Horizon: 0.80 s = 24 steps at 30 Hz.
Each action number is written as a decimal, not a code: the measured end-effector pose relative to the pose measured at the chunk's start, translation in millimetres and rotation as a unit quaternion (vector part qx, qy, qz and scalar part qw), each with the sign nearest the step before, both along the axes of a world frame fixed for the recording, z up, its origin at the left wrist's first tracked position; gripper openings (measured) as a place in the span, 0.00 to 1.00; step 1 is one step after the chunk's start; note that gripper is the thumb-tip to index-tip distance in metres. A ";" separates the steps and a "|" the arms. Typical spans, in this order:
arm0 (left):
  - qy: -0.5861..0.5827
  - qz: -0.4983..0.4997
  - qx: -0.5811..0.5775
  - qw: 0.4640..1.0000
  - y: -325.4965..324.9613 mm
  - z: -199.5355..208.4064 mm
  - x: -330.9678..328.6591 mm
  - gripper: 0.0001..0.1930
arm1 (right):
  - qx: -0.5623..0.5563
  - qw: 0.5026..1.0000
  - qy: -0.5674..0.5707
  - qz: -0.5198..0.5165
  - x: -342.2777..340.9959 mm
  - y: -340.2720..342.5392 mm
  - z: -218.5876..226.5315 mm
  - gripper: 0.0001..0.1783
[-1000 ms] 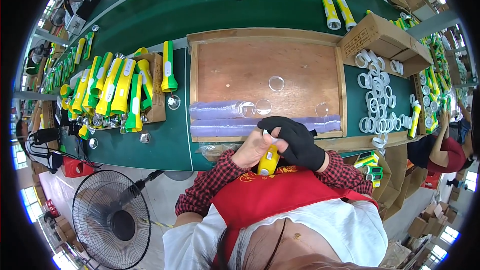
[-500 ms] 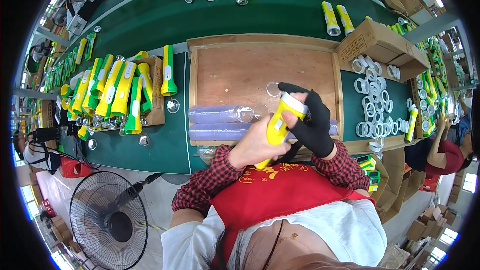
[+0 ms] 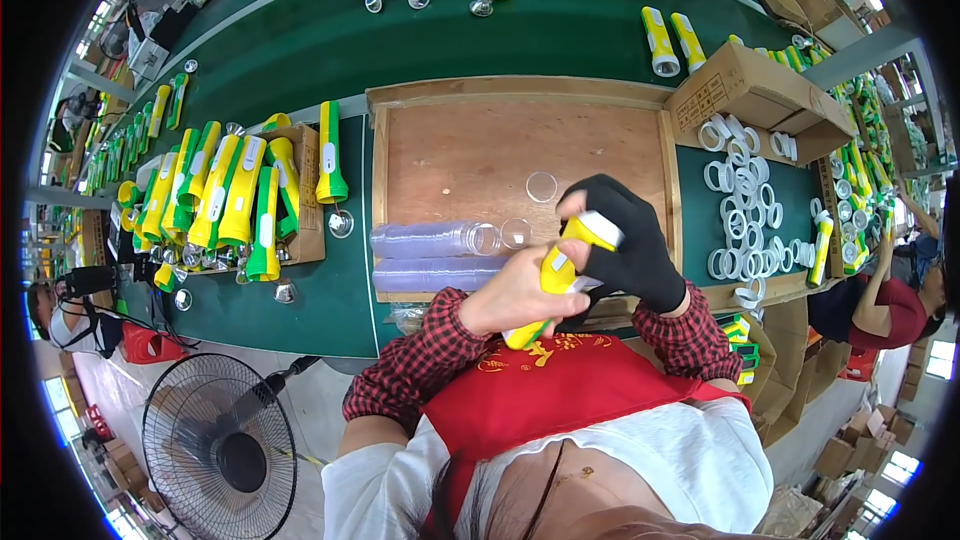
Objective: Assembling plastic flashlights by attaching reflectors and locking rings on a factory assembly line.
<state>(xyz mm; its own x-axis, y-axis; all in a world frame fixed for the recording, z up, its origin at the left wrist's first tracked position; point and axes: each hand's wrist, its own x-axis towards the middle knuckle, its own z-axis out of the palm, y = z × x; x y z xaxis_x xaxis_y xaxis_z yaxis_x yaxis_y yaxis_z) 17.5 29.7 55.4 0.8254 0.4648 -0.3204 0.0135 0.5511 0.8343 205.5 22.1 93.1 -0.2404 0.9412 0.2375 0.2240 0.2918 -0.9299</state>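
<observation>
A yellow flashlight point(image 3: 556, 273) with a white rim on its head is held in front of my red apron, head tilted up and to the right. My bare left hand point(image 3: 502, 298) is wrapped round its body. Around the head end curls my right hand point(image 3: 640, 252), in a black glove with bare fingertips; it grips the white ring point(image 3: 603, 227) there and partly hides it. Just beyond my hands, a clear round lens point(image 3: 541, 187) lies flat on the wooden tray point(image 3: 450, 145). Two rows of stacked clear lenses point(image 3: 425, 239) lie along the tray's near side, one loose lens at their end.
Left, a carton point(image 3: 312, 225) holds several yellow and green flashlights point(image 3: 212, 190), with loose silver reflectors point(image 3: 284, 291) nearby. White rings point(image 3: 741, 225) spread to the right, beside a tilted cardboard box point(image 3: 745, 80). A fan point(image 3: 240, 460) stands at lower left; co-workers sit at both sides.
My right hand has turned over the flashlight's head, its fingers now curled closer round the white ring. The flashlight has shifted slightly; my left hand keeps its hold.
</observation>
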 end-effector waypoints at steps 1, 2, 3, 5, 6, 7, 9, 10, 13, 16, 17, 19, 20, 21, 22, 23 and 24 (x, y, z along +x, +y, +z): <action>-0.055 -0.063 -0.121 0.989 1.1 2.0 -2.6 0.20 | 0.025 0.998 0.042 0.026 2.1 -0.1 -1.9 0.14; -0.169 -0.090 -0.217 0.957 -4.4 -3.2 -0.4 0.17 | 0.043 0.993 0.064 0.088 7.4 1.3 1.9 0.13; -0.290 -0.137 -0.316 0.893 -8.8 4.8 5.6 0.18 | 0.051 0.978 0.142 0.144 6.6 1.0 2.5 0.12; -0.317 -0.188 -0.388 0.845 -17.0 -12.9 5.2 0.18 | 0.061 0.981 0.125 0.136 4.9 2.1 7.3 0.13; -0.291 -0.107 -0.378 0.872 -14.9 -5.0 4.7 0.19 | 0.042 0.990 0.086 0.104 6.1 1.1 11.1 0.13; -0.227 -0.108 -0.292 0.923 0.4 0.7 1.2 0.20 | 0.005 0.998 0.050 0.041 7.4 -0.1 6.4 0.14; 0.074 0.015 0.195 0.978 19.6 -8.2 9.1 0.24 | -0.032 0.990 -0.095 -0.104 0.1 -0.7 -10.6 0.18; 0.220 0.074 0.521 0.821 29.5 -17.1 14.4 0.24 | -0.052 0.973 -0.141 -0.173 -4.9 -0.4 -23.3 0.19; 0.218 0.097 0.494 0.836 25.3 -25.9 13.8 0.24 | -0.049 0.987 -0.123 -0.088 15.6 12.0 -31.3 0.21; 0.002 -0.136 -0.128 0.982 40.0 3.6 -5.9 0.22 | -0.014 0.996 -0.015 0.088 26.9 21.6 -3.3 0.28; -0.051 -0.154 -0.186 0.969 40.9 3.2 -6.5 0.21 | -0.026 0.993 -0.007 0.117 27.4 23.4 2.5 0.29; 0.059 -0.113 -0.084 0.988 55.3 19.7 3.4 0.22 | -0.008 0.999 -0.007 0.047 26.2 32.1 -5.6 0.24; 0.115 -0.091 0.011 0.989 62.6 25.1 8.9 0.22 | -0.043 0.999 0.000 0.010 26.5 38.1 -13.9 0.23; 0.114 -0.096 0.036 0.988 73.2 17.1 11.7 0.22 | -0.038 0.999 -0.009 -0.021 24.7 44.2 -20.3 0.22; 0.113 -0.101 0.063 0.986 84.1 11.1 14.4 0.22 | -0.035 0.999 -0.010 -0.017 26.5 51.6 -25.6 0.22; 0.118 -0.108 0.051 0.986 93.5 8.1 17.3 0.22 | -0.025 0.999 -0.007 -0.036 30.4 61.0 -30.2 0.22; 0.105 -0.114 0.039 0.987 106.0 7.1 23.5 0.22 | -0.016 0.998 -0.006 -0.059 36.7 71.0 -31.6 0.22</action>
